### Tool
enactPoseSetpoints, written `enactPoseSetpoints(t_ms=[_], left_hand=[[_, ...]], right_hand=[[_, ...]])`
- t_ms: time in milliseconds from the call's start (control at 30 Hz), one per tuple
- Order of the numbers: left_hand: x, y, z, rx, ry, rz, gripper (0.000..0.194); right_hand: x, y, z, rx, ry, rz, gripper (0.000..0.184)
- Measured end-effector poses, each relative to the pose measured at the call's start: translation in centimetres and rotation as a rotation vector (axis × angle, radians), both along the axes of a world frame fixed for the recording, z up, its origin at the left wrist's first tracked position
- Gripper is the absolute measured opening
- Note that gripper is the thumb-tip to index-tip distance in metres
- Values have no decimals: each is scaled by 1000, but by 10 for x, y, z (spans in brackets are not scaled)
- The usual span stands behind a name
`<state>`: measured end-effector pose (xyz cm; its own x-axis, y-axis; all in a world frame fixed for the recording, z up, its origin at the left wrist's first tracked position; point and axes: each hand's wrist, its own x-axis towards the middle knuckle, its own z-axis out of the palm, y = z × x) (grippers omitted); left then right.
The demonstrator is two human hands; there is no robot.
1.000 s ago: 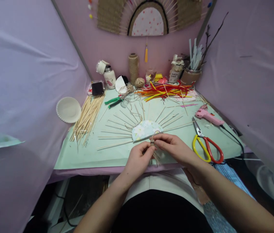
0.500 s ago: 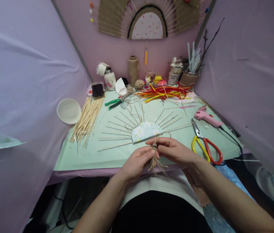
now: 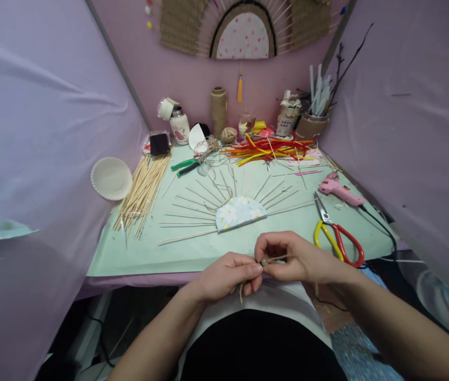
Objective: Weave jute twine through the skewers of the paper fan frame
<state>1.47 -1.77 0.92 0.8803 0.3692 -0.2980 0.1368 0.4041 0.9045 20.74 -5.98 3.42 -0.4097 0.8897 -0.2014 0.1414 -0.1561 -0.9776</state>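
A small tassel of brown twine (image 3: 263, 262) is pinched between my two hands, over my lap at the table's front edge. My left hand (image 3: 230, 275) is closed around its strands, and a few loose ends hang below the fingers. At the tied head, the thumb and fingertips of my right hand (image 3: 294, 256) grip, with a thin cord running across the palm. Most of the tassel is hidden by my fingers. Beyond my hands lies a half-round panel (image 3: 240, 212) in pale blue floral cloth, with thin sticks fanning out from its curved side.
Red-and-yellow-handled scissors (image 3: 338, 238) and a pink glue gun (image 3: 341, 190) lie to the right. A bundle of wooden sticks (image 3: 143, 190) and a white bowl (image 3: 111, 178) are at left. Green-handled pliers (image 3: 187, 166), colourful pipe cleaners (image 3: 268, 150) and a twine spool (image 3: 218, 112) stand or lie farther back.
Both hands have come down and closer to my body with the tassel. Its strands, spread out below the fingers half a second ago, are now mostly covered by the left hand.
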Motion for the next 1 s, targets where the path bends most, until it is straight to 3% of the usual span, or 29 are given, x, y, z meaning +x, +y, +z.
enactPoseSetpoints(t_ms=[133,367,533,700,1000], left_hand=[[-1,-3,1,7,-86,-52,42],[-1,-4,-4,-33,-119,24,43],[1,-4,-3,-105,-59,141,46],[5,-6,-4,-183,-94,111,48],[2,-8,-2,-182,-114,98,43]], right_hand=[[-3,0,-1,-60,116,18,17],[-6,3,1,-184,289,141,17],[-6,2,0,-131,269,68,25],[-12,-1,3,-85,164,12,14],[-18,-5,2,-86,229,-27,16]])
